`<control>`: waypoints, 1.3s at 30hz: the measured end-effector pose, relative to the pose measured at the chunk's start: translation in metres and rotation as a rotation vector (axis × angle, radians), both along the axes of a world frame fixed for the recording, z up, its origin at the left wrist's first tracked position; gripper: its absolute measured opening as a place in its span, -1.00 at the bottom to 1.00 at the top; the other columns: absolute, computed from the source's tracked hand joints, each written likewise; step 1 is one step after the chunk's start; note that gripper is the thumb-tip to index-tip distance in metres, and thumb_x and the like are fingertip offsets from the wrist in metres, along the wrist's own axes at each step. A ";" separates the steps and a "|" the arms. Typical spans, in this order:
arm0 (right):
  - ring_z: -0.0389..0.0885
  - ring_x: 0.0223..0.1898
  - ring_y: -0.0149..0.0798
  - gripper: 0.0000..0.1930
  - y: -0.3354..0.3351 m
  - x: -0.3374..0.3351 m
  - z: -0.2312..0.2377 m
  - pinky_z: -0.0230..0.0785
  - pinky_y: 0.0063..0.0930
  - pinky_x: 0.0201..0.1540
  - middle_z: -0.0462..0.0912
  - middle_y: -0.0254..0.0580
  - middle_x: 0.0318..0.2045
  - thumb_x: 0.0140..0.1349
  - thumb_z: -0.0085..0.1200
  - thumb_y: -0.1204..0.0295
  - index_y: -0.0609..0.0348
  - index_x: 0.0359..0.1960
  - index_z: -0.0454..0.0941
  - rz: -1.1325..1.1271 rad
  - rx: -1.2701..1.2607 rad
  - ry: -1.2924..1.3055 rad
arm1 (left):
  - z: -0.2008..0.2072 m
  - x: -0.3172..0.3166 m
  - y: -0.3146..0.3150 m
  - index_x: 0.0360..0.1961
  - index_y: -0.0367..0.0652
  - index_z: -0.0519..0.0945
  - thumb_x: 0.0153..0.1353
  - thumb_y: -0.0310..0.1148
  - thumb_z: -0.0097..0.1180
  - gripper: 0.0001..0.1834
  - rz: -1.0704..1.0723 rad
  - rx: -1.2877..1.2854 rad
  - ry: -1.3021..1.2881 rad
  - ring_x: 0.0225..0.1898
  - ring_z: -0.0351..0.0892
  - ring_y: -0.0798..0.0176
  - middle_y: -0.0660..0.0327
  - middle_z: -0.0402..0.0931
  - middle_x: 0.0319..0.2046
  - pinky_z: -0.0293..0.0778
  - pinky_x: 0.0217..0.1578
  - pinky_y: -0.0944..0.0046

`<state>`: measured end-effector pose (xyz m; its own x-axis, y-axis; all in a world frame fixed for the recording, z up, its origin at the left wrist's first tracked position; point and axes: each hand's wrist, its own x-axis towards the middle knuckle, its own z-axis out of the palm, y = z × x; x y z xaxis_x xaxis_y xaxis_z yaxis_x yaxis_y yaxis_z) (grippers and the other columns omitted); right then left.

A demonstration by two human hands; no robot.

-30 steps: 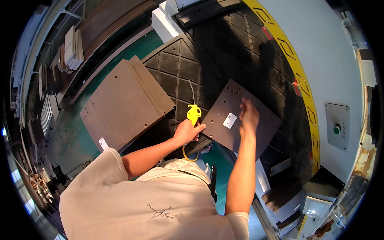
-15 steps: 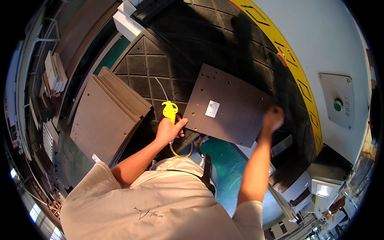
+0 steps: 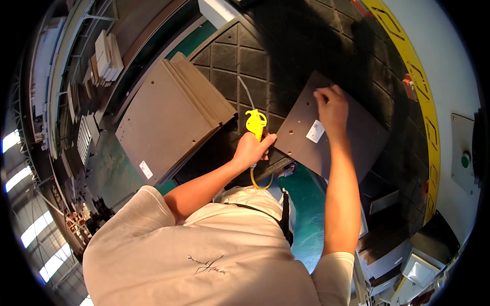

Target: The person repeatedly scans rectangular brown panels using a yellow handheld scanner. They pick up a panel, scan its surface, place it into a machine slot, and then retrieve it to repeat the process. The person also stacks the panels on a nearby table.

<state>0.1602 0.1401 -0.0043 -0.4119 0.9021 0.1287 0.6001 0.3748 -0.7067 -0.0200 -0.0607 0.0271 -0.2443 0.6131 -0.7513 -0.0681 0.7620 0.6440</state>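
Observation:
My left hand (image 3: 251,149) is wrapped round a yellow air blow gun (image 3: 256,124), whose thin bent metal nozzle points away from me. The thumb reaches the near left corner of a dark brown panel (image 3: 306,153), which has drilled holes and a white label (image 3: 315,131). Over the far part of that panel is my right hand (image 3: 333,109), fingers bent and drawn together; whether anything is between them is hidden. A yellow hose (image 3: 263,186) hangs below the blow gun. To the left stands a stack of similar brown panels (image 3: 168,115), the top one labelled near its close corner.
The panel lies on a black, grooved machine bed (image 3: 224,61). A yellow-marked curved edge (image 3: 431,137) and a pale machine housing with a green button (image 3: 465,160) bound the right side. White boards (image 3: 107,56) are stacked at the far left. Green floor (image 3: 309,214) shows near my waist.
My right hand has moved from the panel's right edge to above its far left part. The whole view has swung, shifting the scene rightward. My left hand keeps the blow gun at the panel's corner.

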 end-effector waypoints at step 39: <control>0.61 -0.38 0.02 -0.92 -0.091 0.208 0.152 0.50 -0.19 -0.30 0.59 -0.02 -0.40 0.22 0.24 0.61 0.22 -0.39 0.57 -0.194 0.365 -0.114 | 0.005 0.009 -0.030 -0.25 -0.11 0.66 0.34 0.18 0.29 -0.49 0.072 -0.194 -0.182 -0.18 0.65 0.31 0.24 0.68 -0.31 0.48 0.03 0.14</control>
